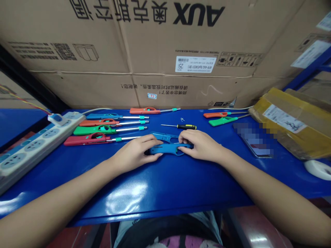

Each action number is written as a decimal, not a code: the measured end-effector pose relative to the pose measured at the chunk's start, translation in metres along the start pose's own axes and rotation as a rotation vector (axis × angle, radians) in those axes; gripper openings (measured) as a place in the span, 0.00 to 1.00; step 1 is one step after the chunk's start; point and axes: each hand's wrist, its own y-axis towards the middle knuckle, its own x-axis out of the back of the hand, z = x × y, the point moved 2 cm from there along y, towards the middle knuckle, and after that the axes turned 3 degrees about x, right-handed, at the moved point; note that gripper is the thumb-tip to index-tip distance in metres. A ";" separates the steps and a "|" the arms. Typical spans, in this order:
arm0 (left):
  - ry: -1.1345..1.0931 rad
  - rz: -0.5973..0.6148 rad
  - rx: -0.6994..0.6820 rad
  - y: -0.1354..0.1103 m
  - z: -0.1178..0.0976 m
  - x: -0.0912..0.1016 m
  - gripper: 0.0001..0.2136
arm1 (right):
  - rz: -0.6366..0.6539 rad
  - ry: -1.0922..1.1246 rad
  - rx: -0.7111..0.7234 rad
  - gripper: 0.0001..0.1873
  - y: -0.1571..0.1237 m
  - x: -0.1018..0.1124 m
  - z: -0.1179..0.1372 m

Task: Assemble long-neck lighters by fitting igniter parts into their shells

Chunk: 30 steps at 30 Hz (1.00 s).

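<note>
Fingers [154,158] of left hand [136,153] and right hand [204,145] pinch opposite ends of blue handle piece [167,149], low over table [165,186]; blue casing piece [159,135] just behind. Step: two-handed casing work, seemingly; next move calls for steady ends. Screwdriver [187,126] beyond.

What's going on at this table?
A person is holding a blue plastic handle piece with both hands, the left hand at one end and the right hand at the other. A second blue piece lies just beyond it. A screwdriver lies farther back, and a red lighter is among those lying off to the left.
</note>
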 end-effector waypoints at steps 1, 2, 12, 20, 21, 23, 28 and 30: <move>0.006 -0.001 0.001 0.000 0.000 0.000 0.14 | -0.004 -0.005 -0.003 0.07 0.000 0.000 0.000; 0.012 -0.004 0.005 0.000 0.000 0.000 0.13 | -0.006 -0.010 -0.005 0.07 0.000 0.001 0.001; -0.009 -0.038 -0.030 0.001 -0.001 -0.004 0.14 | -0.040 -0.005 0.126 0.12 -0.001 -0.007 0.003; -0.060 -0.026 -0.002 0.000 -0.002 -0.010 0.15 | -0.043 -0.026 0.091 0.14 0.002 -0.013 0.002; -0.054 -0.028 0.003 -0.001 -0.002 -0.010 0.14 | -0.045 -0.027 0.094 0.15 0.002 -0.012 0.002; -0.031 -0.038 0.019 -0.001 -0.002 -0.009 0.13 | -0.037 -0.019 0.114 0.15 0.000 -0.008 0.003; 0.013 0.024 0.024 -0.003 -0.004 -0.003 0.10 | 0.025 0.043 0.183 0.12 -0.007 0.011 0.007; 0.039 0.057 -0.015 -0.003 -0.008 0.000 0.09 | 0.064 0.075 0.203 0.09 -0.010 0.017 0.009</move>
